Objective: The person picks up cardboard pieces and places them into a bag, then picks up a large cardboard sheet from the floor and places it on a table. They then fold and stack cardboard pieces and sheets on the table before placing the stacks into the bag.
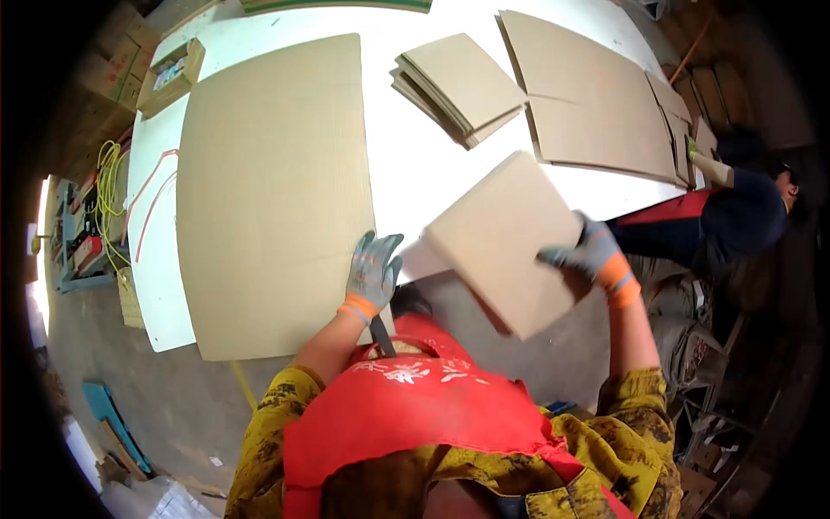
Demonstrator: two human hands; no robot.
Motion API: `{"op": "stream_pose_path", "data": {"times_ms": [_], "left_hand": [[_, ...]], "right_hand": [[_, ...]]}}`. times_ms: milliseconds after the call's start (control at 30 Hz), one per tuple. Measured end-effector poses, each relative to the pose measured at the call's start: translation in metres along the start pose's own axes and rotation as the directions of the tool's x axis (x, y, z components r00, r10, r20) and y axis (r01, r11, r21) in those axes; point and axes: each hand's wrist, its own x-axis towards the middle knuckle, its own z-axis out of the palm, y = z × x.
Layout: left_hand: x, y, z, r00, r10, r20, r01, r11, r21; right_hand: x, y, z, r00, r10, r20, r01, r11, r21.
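Observation:
My right hand point(593, 253), in a grey and orange work glove, grips the right edge of a square cardboard piece point(509, 243), thumb on top. That piece is tilted and slightly blurred, partly over the table's front edge; I cannot tell whether it is one sheet or several. My left hand point(375, 272), gloved alike, is at the right edge of a large flat cardboard sheet point(275, 194), fingers apart and nothing held. The sheet lies on the white table point(415, 175) and overhangs its front edge. Whether the left palm touches the sheet is unclear.
A stack of smaller cardboard pieces point(463, 81) lies farther back, beside large cardboard sheets point(596, 104). A co-worker point(733, 207) stands at the right end, one gloved hand at the cardboard. An open box point(172, 78) and red straps point(150, 194) are on the left.

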Motion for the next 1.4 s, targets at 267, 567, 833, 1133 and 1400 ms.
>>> {"op": "stream_pose_path", "data": {"times_ms": [267,567,833,1133,1400], "left_hand": [[0.016,0.015,-0.006,0.991,-0.041,0.131,0.039,0.999,0.020],[0.018,0.016,-0.012,0.987,-0.086,0.137,0.088,0.996,-0.008],[-0.031,-0.058,-0.119,0.896,-0.269,-0.353,0.372,0.889,0.268],[-0.156,-0.203,-0.271,0.304,-0.898,-0.318,0.952,0.274,0.138],[-0.219,-0.151,-0.231,0.296,-0.917,-0.268,0.941,0.232,0.245]], "right_hand": [[0.266,-0.073,-0.069,0.979,-0.148,-0.143,0.160,0.984,0.074],[0.398,-0.021,-0.058,0.930,-0.221,-0.294,0.037,0.852,-0.523],[0.159,-0.058,0.196,0.948,-0.309,0.073,0.313,0.948,-0.055],[0.082,-0.026,0.332,0.991,-0.002,-0.135,-0.029,0.974,-0.226],[0.024,0.019,0.300,0.997,0.018,-0.080,-0.040,0.958,-0.283]]}}
